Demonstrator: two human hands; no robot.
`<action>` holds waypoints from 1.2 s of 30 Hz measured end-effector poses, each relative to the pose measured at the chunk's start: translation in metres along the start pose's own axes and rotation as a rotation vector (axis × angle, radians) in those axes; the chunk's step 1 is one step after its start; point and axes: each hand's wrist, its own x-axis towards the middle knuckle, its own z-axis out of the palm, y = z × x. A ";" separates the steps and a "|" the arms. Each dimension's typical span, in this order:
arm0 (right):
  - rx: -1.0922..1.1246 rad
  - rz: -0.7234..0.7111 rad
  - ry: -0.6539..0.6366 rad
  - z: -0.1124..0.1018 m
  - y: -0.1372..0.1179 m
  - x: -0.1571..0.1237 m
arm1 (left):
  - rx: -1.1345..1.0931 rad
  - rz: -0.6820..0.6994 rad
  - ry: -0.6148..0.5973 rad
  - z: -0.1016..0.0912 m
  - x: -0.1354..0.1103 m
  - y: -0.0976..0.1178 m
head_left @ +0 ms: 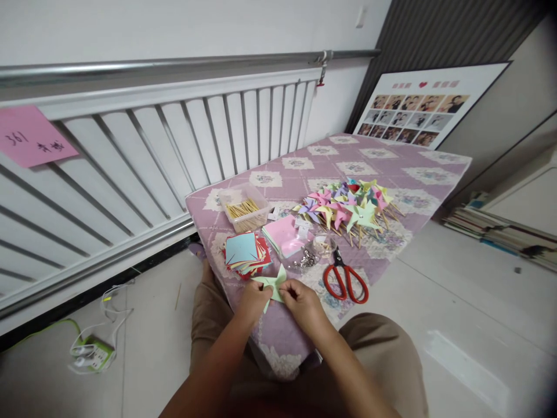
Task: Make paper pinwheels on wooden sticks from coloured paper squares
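A pale green paper pinwheel (278,282), its corners folded toward the centre, is held low over the near end of the table. My left hand (256,301) pinches its left side, and my right hand (303,300) grips a fold on the right. Just beyond lie a stack of cut coloured paper squares (242,249), pink paper sheets (285,233) and a clear container of small metal fasteners (307,257). Red-handled scissors (346,281) rest to the right of my right hand. Fingertips partly hide the pinwheel's middle.
A clear plastic box of wooden sticks (244,210) stands near the radiator (195,136). Many finished pinwheels on sticks (348,207) are heaped farther back. The cloth-covered table (300,164) narrows toward me. On the floor at left is a power strip (96,353) with cords.
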 end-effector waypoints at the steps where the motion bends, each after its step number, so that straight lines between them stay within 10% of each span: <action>1: -0.024 -0.028 -0.004 0.002 -0.001 0.001 | -0.007 0.003 -0.004 -0.001 -0.001 0.002; 36: -0.166 -0.085 -0.079 0.007 0.002 0.011 | -0.082 -0.003 -0.083 -0.006 -0.002 0.001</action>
